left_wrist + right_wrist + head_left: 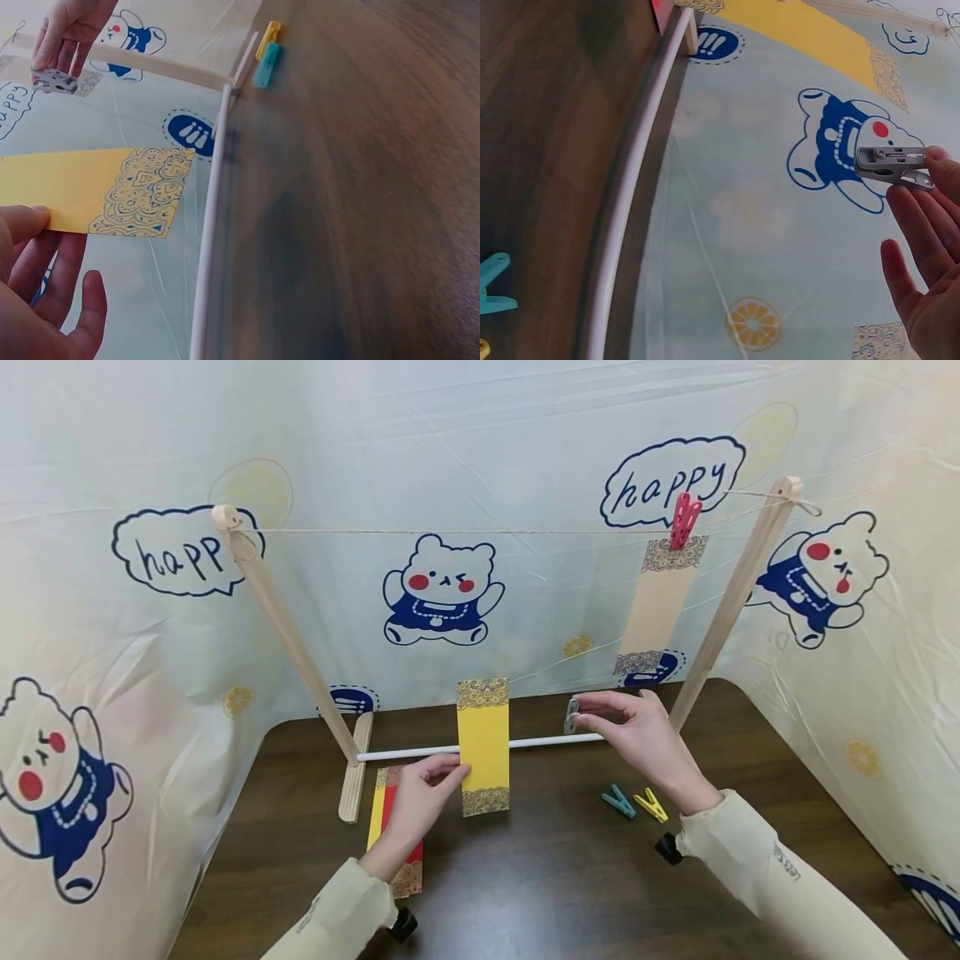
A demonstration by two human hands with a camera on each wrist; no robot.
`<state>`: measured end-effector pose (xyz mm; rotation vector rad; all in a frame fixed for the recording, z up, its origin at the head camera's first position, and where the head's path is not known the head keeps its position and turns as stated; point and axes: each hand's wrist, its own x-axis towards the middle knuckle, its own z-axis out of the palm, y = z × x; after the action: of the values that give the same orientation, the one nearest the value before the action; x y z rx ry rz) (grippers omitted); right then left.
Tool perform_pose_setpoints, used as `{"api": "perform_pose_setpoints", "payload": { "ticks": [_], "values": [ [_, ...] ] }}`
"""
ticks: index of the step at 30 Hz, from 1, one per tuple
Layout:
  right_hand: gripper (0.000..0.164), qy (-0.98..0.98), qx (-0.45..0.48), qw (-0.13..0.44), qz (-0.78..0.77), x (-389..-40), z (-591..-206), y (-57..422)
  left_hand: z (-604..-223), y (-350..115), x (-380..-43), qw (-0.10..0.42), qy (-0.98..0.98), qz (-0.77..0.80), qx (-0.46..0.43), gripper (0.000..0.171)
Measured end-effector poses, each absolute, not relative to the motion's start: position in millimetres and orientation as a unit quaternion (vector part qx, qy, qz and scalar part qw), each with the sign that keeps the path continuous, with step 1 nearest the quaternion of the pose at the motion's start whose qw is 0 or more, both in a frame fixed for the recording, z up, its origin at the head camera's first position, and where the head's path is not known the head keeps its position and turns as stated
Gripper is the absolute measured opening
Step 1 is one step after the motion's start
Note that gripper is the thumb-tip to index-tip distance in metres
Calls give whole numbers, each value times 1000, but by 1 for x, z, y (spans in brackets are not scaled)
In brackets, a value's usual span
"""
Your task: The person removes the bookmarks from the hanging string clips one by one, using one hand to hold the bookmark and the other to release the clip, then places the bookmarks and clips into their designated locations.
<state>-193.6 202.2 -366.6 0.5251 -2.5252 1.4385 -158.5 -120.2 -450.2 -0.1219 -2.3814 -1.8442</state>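
Nearest us are two pale sleeves (pixel 817 893), the right one printed with small lettering — we read "Lets", the rest is too small. Beyond the cuffs, the left hand (pixel 416 797) pinches the left edge of a yellow card (pixel 486 739), and the right hand (pixel 648 739) pinches a grey clothespin (pixel 572 717) between thumb and fingertips, with a gap between the two items. Yellow and red cards (pixel 411 867) lie partly hidden behind the left forearm; a teal clip (pixel 618 802) and a yellow clip (pixel 651 806) lie near the right wrist, a wide stretch of dark table (pixel 540 877) between the groups. The held card stands upright before a white rod (pixel 555 742), well below a string (pixel 450 532) joining two wooden posts (pixel 288 627). Near the right post, a red clip (pixel 684 522) holds a beige card (pixel 656 606) there. Past the table's far edge, we read "happy" on the curtain (pixel 525 460) at right and "happ" at left — a post crosses its end.
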Motion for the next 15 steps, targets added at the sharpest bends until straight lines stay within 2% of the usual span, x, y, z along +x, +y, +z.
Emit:
{"api": "perform_pose_setpoints", "payload": {
  "ticks": [8,15],
  "values": [
    [28,-854,157,78,490,-191,-379,201,-456,-131,-151,74,-805,-588,-38,13],
    [27,-860,150,67,482,-190,-389,205,-458,-137,-143,60,-798,-599,-37,12]
  ]
}}
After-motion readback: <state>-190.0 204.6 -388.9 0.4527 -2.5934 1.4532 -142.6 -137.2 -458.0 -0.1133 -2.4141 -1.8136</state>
